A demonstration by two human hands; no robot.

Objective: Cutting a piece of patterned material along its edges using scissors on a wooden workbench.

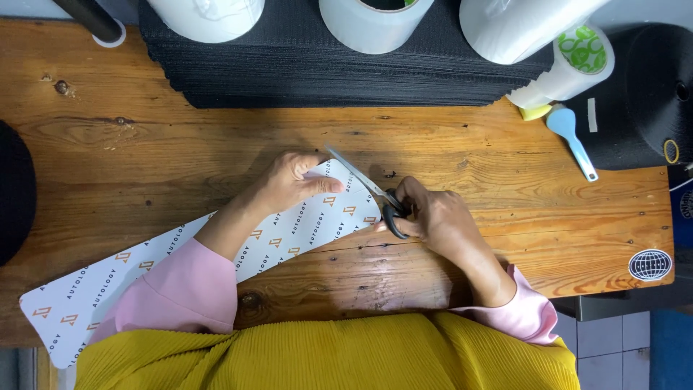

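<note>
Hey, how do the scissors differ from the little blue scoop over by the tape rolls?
The scissors have black handles and silver blades; the blue scoop is pale blue all over. The scissors are gripped in the right hand, at the end of the printed white strip that the left hand holds down; the scoop lies untouched. The scissors sit mid-table; the scoop lies near the table's right end. Both rest slanted over the wooden table.

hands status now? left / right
Left hand: closed on the end of the printed white strip, pinning it to the wooden table.
Right hand: closed on the scissors.
</note>
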